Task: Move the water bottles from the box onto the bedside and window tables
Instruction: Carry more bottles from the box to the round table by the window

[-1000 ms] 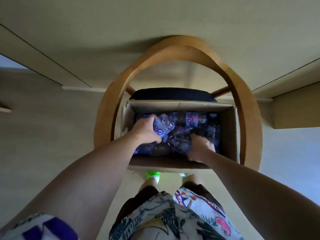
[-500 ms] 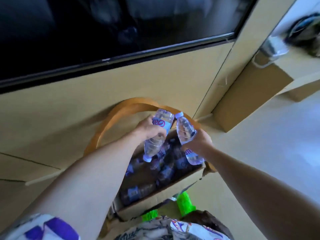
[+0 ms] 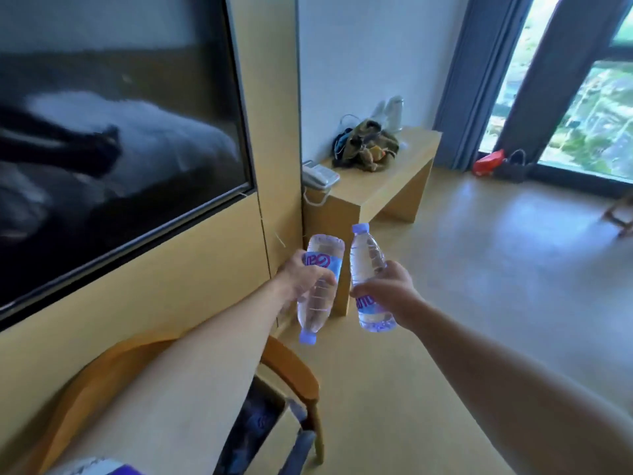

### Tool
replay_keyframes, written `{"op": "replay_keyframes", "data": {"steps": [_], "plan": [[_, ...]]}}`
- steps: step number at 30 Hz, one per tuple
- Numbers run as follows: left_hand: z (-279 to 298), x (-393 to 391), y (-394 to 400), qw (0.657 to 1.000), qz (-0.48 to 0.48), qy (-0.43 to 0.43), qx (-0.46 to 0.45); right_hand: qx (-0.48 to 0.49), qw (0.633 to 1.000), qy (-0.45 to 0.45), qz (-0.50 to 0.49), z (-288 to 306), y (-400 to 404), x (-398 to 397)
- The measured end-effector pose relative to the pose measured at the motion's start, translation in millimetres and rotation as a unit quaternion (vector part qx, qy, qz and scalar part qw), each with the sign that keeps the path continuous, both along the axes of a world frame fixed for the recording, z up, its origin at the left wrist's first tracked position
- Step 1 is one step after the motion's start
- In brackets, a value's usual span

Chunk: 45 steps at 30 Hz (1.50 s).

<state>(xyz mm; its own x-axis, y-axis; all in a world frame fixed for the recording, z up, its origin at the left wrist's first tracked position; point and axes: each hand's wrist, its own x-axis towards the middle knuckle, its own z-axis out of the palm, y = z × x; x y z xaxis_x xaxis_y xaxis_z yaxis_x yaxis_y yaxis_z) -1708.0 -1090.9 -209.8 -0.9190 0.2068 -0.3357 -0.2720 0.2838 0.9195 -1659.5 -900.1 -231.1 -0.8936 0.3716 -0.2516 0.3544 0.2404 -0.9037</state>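
The left hand (image 3: 301, 279) holds one bottle (image 3: 320, 279) upside down, with the cap pointing to the floor. The fingers (image 3: 323, 279) are curled around its middle, on the lower edge of the blue label. The right hand (image 3: 387, 291) holds a second bottle (image 3: 368, 279) upright, with the cap on top, and its fingers are wrapped around the lower half, partly over the label. Both bottles are in the air, close beside each other; I cannot tell if they touch. They are above the floor, nearer than the wooden table (image 3: 387, 186) by the wall.

Both bottles look full of water, so I judge each one has some weight but is easy for one hand. The plastic is thin and ribbed, so it probably gives under a strong squeeze; a firm but not hard grip around the middle seems best. The label may be a little smooth, and the ribs give better hold. The upside-down bottle should be turned before it is set down, because it cannot stand on its cap.

The box (image 3: 260, 419) stands low at the near left on a chair (image 3: 291, 368), and dark bottles inside it are only dimly visible.
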Motion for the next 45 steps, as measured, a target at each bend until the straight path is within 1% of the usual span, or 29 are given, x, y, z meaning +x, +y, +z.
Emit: {"op": "replay_keyframes", "data": {"steps": [5, 9, 12, 17, 21, 26, 34, 39, 45], "plan": [[26.1, 3.0, 133.0, 0.998, -0.047, 0.035, 0.029, -0.045, 0.995, 0.042, -0.083, 16.7, 121.5, 24.9], [37.7, 3.9, 229.2, 0.993, -0.095, 0.055, 0.034, -0.036, 0.988, 0.054, -0.137, 25.7, 211.4, 45.8], [45.0, 7.4, 294.7, 0.990, -0.124, 0.069, 0.028, -0.017, 0.978, 0.049, -0.203, 34.1, 273.6, 57.9], [53.9, 6.3, 389.1, 0.982, -0.175, 0.054, 0.042, -0.007, 0.961, 0.067, -0.267, 46.1, 355.0, 73.2], [53.3, -13.2, 462.8, 0.971, -0.233, 0.047, 0.030, -0.027, 0.949, 0.069, -0.307, 49.3, 410.4, 70.1], [45.1, -59.2, 553.4, 0.956, -0.286, 0.060, 0.038, -0.033, 0.930, 0.087, -0.356, 43.3, 479.8, 40.3], [37.4, -158.5, 681.7, 0.925, -0.375, 0.055, 0.027, -0.012, 0.902, 0.094, -0.421, 45.6, 583.8, -43.7], [39.3, -209.5, 752.9, 0.915, -0.400, 0.056, 0.021, -0.025, 0.884, 0.095, -0.458, 40.6, 643.4, -86.0], [24.5, -252.0, 835.8, 0.910, -0.409, 0.069, 0.005, -0.053, 0.867, 0.099, -0.485, 24.7, 723.7, -126.6]]}}
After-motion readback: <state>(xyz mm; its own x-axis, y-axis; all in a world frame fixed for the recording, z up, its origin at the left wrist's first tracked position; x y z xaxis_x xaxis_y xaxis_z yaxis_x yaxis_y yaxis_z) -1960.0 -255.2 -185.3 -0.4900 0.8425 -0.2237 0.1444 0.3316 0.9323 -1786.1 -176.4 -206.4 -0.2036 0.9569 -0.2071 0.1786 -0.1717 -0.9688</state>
